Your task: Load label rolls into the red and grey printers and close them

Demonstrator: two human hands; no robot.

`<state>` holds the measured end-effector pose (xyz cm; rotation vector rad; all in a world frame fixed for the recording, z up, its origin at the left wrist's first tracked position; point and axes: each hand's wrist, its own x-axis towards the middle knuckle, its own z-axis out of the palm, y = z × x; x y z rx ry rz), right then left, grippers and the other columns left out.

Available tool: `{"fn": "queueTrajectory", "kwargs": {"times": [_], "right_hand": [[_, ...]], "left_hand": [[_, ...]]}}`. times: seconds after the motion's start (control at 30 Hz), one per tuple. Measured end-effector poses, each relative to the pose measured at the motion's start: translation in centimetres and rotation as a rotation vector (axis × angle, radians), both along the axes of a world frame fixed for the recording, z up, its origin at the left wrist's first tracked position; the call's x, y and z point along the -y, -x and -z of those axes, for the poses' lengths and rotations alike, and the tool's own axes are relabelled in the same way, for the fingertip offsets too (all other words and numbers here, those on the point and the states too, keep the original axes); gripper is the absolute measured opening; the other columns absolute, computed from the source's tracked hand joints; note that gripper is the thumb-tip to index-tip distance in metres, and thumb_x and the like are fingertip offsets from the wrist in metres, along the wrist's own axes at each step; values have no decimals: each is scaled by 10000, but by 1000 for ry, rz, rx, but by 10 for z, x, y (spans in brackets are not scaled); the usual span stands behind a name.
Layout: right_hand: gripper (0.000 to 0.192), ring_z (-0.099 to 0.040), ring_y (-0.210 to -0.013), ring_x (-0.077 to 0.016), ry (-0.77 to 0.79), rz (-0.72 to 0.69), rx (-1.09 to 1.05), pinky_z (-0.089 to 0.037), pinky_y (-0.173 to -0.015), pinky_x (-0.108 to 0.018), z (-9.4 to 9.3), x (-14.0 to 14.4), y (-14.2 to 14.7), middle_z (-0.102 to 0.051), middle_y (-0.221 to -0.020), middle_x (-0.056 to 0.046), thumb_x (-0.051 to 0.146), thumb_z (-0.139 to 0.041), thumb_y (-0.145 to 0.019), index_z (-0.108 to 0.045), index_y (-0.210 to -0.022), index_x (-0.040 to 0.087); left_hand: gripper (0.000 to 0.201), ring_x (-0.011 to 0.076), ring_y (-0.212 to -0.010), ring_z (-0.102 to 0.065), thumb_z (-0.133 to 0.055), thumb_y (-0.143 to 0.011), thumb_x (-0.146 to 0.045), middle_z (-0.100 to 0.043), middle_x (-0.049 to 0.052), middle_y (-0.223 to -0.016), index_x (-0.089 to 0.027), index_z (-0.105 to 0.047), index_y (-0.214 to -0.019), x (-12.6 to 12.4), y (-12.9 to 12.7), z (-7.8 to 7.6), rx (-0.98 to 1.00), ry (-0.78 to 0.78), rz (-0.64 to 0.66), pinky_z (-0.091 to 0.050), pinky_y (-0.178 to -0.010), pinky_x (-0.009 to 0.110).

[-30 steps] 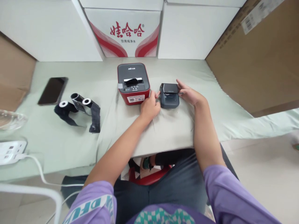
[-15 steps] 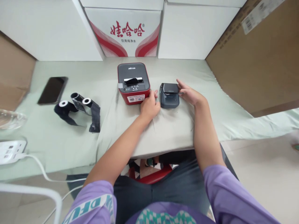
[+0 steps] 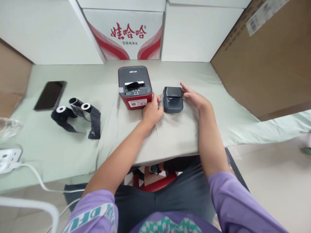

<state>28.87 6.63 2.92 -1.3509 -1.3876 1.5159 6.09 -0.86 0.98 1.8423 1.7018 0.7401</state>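
A small dark grey label printer (image 3: 172, 100) sits on the pale green cloth (image 3: 170, 136) between my two hands. My left hand (image 3: 152, 111) rests at its left side, fingers touching its edge. On the right side my right hand (image 3: 193, 98) grips the printer, thumb near its top lid. Just to the left stands a larger printer (image 3: 134, 86) with a red body and grey top.
Black ribbon rolls (image 3: 77, 113) with loose tape lie at the left, a dark phone (image 3: 50, 95) beyond them. A white power strip (image 3: 8, 158) and cable lie at the near left. White boxes (image 3: 126, 32) and a brown carton (image 3: 264, 61) wall the back and right.
The view has shifted slightly to the right, so everything sits a little further left. My hands stay on the small printer in the same pose.
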Motion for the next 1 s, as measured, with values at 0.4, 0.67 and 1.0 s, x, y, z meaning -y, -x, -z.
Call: {"fn": "queueTrajectory", "kwargs": {"times": [0.4, 0.67, 1.0], "right_hand": [[950, -636, -1193, -247, -67, 31, -30, -535, -1088, -398, 4, -1, -2, -668, -1314, -48, 201, -604, -571, -489, -1512, 264], [546, -670, -1057, -233, -150, 115, -123, -570, -958, -359, 7, -5, 1, -709, -993, -34, 326, -691, -651, -664, -1188, 233], [663, -655, -913, -207, -283, 401, -76, -550, -714, -311, 18, -11, 17, -632, -922, -31, 833, -746, -631, -493, -859, 264]], "left_hand": [[339, 210, -968, -725, -545, -908, -152, -701, 70, -1402, -288, -510, -1216, 0, 1, -2, -15, 3, 13, -540, -881, 332], [301, 216, -867, -695, -543, -902, -195, -768, 59, -1063, -277, -529, -1191, 0, -1, -1, -40, 0, 9, -517, -819, 328], [319, 210, -877, -692, -542, -903, -186, -772, 57, -1097, -278, -535, -1209, 1, -1, -4, -55, 20, 12, -517, -838, 329]]}}
